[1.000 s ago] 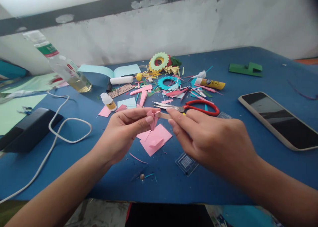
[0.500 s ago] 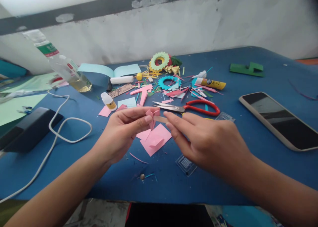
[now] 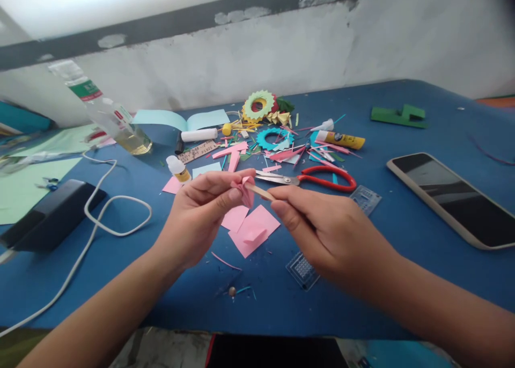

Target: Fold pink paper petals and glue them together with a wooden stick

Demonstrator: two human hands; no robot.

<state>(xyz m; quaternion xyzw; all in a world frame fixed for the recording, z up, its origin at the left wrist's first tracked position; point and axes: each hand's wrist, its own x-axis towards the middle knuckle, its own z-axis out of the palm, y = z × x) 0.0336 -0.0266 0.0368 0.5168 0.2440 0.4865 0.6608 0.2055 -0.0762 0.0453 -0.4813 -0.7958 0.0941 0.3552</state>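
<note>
My left hand [image 3: 205,212] pinches a small folded pink paper piece [image 3: 248,195] between thumb and fingers. In my right hand [image 3: 322,223] is a flat wooden stick [image 3: 261,193], whose far end meets the folds of the pink piece. Below the hands lie pink paper squares [image 3: 261,223], one with a small folded bit on it. Just beyond the fingers rest red-handled scissors [image 3: 322,178], blades pointing left. A small glue bottle [image 3: 178,169] with a white cap stands past my left hand.
Paper scraps and toothed paper rings [image 3: 259,106] cover the table's back middle. A yellow glue tube [image 3: 341,139] lies there too. On the right is a phone [image 3: 454,196]; on the left, a tilted-looking clear bottle [image 3: 116,126], a white cable [image 3: 90,218] and a black device [image 3: 56,212].
The stick has tilted, its left end now up against the folds of the pink paper. My right fingers have curled more around it. The view has shifted slightly.
</note>
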